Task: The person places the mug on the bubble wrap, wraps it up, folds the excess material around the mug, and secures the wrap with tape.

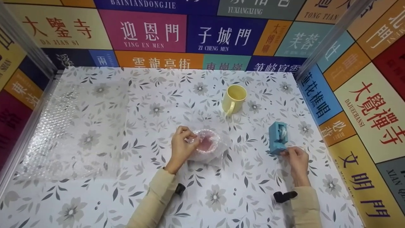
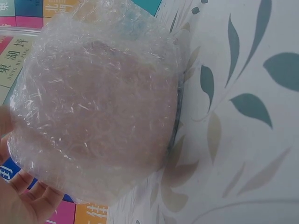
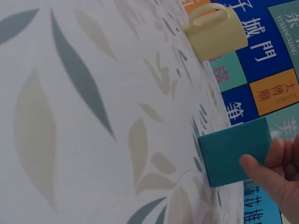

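Note:
On the table stands a pink cup (image 1: pixel 206 144), loosely wrapped in clear bubble wrap (image 2: pixel 103 102) with its round mouth facing up. At the left side of that mouth my left hand (image 1: pixel 184 143) pinches the edge of the wrap between thumb and fingers. The wrap hides most of the cup in the left wrist view. My right hand (image 1: pixel 296 161) is at the near end of a blue tape dispenser (image 1: pixel 276 139), its thumb (image 3: pixel 257 168) against the end face and fingers curled at the edge. A roll of clear tape (image 1: pixel 282 131) sits in the dispenser.
A yellow mug (image 1: pixel 233 101) stands upright farther back, between the wrapped cup and the dispenser. A flat sheet of bubble wrap (image 1: pixel 76 133) covers the table's left side. Printed panels (image 1: pixel 142 33) wall the back and both sides of the flower-patterned tabletop (image 1: pixel 133 202).

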Demonstrator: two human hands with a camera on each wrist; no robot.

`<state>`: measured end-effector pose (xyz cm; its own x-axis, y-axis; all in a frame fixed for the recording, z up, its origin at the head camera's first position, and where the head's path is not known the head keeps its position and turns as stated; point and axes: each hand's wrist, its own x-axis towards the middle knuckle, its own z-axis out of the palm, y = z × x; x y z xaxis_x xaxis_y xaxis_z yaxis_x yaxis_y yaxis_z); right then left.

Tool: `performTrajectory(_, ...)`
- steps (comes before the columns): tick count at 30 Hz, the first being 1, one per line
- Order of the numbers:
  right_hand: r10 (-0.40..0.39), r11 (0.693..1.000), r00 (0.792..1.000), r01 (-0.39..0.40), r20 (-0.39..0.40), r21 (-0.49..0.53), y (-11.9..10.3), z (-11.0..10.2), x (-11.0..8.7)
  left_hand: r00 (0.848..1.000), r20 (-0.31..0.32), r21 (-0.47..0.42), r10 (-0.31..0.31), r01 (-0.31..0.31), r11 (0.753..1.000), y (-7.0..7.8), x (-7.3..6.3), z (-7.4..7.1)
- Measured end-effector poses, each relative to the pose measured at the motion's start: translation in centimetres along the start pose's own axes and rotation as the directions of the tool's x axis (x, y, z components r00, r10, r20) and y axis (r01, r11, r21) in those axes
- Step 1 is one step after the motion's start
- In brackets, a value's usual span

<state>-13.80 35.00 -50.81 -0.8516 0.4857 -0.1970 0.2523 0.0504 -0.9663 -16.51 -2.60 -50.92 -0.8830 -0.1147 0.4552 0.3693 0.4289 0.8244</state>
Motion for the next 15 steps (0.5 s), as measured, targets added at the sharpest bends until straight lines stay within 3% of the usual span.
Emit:
performTrajectory(6, -0.021, 0.99, 0.999, 0.017, 0.026, 0.142, 1.1, -0.2, -0.2, 1.0, 0.007, -0.038, 0.026, -0.025, 0.999, 0.0, 0.0, -0.3)
performTrajectory(9, -0.057, 0.986, 0.998, 0.051, 0.03, 0.161, 1.6, -0.3, -0.1, 0.999, 0.023, -0.058, 0.03, -0.028, 0.998, 0.1, 0.1, -0.5)
performTrajectory(12, -0.112, 0.98, 0.993, 0.103, 0.046, 0.173, 2.7, -0.3, 0.3, 0.999, 0.044, -0.081, 0.007, -0.003, 0.997, 0.1, 0.2, -0.7)
performTrajectory(15, -0.143, 0.974, 0.988, 0.131, 0.051, 0.187, 3.7, -0.4, 0.6, 0.997, 0.054, -0.099, -0.057, 0.062, 0.993, 0.0, 0.2, -0.7)
